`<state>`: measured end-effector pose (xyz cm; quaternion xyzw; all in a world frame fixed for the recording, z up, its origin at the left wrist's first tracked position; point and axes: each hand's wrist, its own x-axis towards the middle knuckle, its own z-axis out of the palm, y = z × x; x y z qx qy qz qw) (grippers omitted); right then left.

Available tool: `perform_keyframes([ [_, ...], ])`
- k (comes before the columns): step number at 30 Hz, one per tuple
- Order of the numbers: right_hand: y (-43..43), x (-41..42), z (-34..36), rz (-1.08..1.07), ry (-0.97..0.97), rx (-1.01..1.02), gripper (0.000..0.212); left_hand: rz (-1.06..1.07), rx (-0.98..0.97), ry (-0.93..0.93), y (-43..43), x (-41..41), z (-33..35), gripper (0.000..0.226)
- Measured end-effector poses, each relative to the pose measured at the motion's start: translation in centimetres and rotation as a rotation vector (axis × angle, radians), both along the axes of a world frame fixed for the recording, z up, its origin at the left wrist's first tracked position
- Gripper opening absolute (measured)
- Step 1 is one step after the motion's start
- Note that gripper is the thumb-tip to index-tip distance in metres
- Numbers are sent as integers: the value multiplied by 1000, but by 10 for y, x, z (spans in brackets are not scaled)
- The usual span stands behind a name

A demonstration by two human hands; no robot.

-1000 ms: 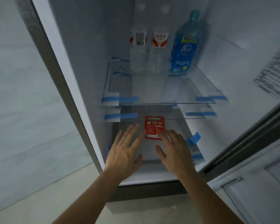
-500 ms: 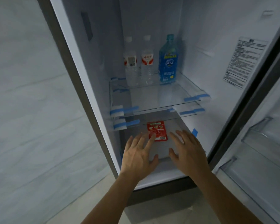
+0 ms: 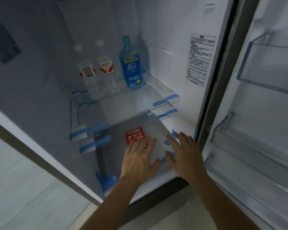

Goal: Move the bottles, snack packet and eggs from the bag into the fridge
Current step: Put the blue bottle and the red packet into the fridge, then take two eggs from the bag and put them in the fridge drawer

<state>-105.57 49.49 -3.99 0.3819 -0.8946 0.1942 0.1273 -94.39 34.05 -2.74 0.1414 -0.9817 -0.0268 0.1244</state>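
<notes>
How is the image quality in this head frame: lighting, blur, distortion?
Head view: dim, bluish light, brighter on the fridge's right wall; slight motion blur on the left hand and right hand; wide-angle bending tilts the door frame; bottle labels and snack packet print unreadable.

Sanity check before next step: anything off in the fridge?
Blue tape strips still sit on the glass shelf edges and supports, like uncleared packing tape. Otherwise the bottles stand upright, the red snack packet lies flat, nothing spilled.

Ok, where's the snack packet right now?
The snack packet lies flat low in the fridge, below the two glass shelves, just beyond the left hand.
</notes>
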Motion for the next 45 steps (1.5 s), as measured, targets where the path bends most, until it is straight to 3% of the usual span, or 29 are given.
perform_keyframes([
  [11,52,25,-5,-390,11,10,54,-441,118,14,25,-53,-17,64],
  [19,88,105,-4,-779,-37,66,56,-734,194,-63,66,-33,-17,71],
  [25,133,190,1,-1094,-47,67,53,-1021,246,-11,124,0,-20,67],
  [35,195,375,19,-1621,-45,52,52,-1548,231,-22,254,116,3,62],
  [45,186,629,24,-2121,-28,63,52,-2022,154,-37,334,337,7,67],
])
